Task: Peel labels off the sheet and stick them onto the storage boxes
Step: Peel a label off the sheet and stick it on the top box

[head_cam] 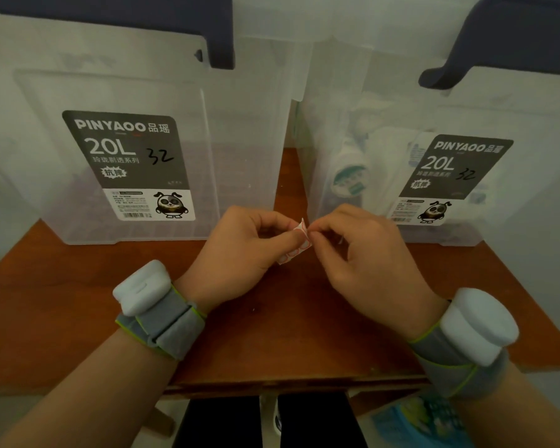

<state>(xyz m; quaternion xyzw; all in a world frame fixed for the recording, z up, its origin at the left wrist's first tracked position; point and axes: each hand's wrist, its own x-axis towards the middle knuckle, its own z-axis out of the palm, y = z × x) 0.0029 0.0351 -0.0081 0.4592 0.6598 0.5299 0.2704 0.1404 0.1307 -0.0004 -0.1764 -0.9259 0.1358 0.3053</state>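
A small label sheet (299, 241) with round red-and-white stickers is held between both hands above the table. My left hand (236, 253) pinches its left side with thumb and forefinger. My right hand (362, 253) pinches the sheet's upper edge with its fingertips. Behind the hands stand two clear storage boxes. The left storage box (240, 140) and the right storage box (353, 92) each carry a dark "PINYAOO 20L" factory label with "32" handwritten on it. Both have dark blue lid handles at the top.
The boxes stand on a brown wooden table (272, 334), with a narrow gap between them. The right box holds white bottles. White sensor units are strapped to both wrists. Below the table's front edge lie a blue printed bag (417, 421) and dark legs.
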